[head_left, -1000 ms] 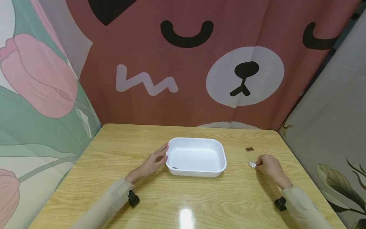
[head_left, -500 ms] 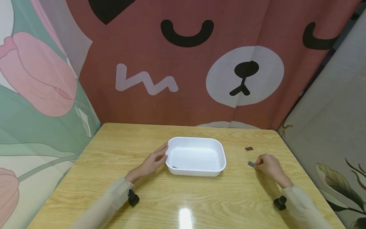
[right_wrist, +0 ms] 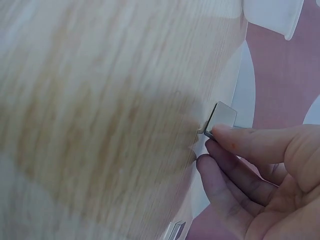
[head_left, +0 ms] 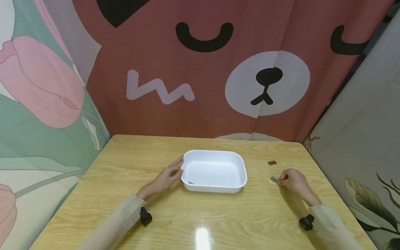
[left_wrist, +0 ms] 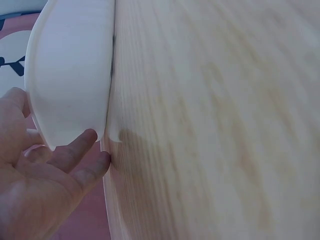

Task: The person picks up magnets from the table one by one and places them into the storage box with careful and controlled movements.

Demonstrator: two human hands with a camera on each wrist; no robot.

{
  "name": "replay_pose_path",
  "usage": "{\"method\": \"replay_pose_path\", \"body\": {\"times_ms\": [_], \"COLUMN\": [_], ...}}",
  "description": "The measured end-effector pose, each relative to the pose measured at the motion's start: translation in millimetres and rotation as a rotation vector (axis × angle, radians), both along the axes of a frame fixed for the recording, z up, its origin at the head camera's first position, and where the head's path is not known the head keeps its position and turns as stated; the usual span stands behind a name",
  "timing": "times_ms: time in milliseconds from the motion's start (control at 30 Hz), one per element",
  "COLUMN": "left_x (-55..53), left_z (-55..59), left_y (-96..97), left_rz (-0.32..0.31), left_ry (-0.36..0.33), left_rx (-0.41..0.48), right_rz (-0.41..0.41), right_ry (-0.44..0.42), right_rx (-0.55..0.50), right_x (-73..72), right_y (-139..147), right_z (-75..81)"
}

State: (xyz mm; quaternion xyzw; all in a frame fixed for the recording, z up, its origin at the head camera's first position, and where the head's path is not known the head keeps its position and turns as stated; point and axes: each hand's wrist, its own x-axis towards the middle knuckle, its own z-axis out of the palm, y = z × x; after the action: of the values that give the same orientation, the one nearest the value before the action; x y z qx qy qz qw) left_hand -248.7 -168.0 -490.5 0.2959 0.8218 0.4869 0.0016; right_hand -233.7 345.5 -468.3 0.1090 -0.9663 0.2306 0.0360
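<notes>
A white plastic tray [head_left: 215, 190] with rounded corners sits in the middle of the table. At its left end my left hand [head_left: 164, 177] rests with extended fingers against the wall; in the left wrist view the fingertips [left_wrist: 89, 136] touch the tray's lower edge [left_wrist: 70, 75]. To the right of the tray my right hand [head_left: 293, 180] pinches a small flat metal plate [right_wrist: 223, 116] between thumb and fingertips, low over the table. The plate looks shiny and rectangular. A similar-sized dark brown rectangle [head_left: 272, 162] lies farther back on the table.
A small dark sliver [head_left: 191, 183] shows inside the tray's near-left corner. The wooden table [head_left: 175, 218] ends at a printed bear curtain [head_left: 200, 114]. At the bottom of the right wrist view is a shiny piece [right_wrist: 176, 230], too cut off to identify.
The metal plate has tilted slightly in my right hand, its face going from bright white to duller grey. Both hands and the tray stay almost where they were.
</notes>
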Motion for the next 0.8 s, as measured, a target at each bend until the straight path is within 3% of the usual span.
{"method": "replay_pose_path", "body": {"times_ms": [200,500,800], "left_x": [-0.6,-0.2,0.3], "left_z": [-1.3,-1.2,-0.8], "left_y": [0.2,-0.1,0.3], "left_rz": [-0.004,-0.017,-0.013], "left_ry": [0.027,0.001,-0.002], "left_rx": [-0.002,0.013,0.01], "right_rz": [0.006,0.006,-0.02], "right_ry": [0.012,0.045,0.021], "right_rx": [-0.01,-0.034,-0.041], "right_x": [-0.5,0.7,1.5], "right_y": [-1.7,-5.9,-8.0], "right_z": [-0.3,0.9,2.7]}}
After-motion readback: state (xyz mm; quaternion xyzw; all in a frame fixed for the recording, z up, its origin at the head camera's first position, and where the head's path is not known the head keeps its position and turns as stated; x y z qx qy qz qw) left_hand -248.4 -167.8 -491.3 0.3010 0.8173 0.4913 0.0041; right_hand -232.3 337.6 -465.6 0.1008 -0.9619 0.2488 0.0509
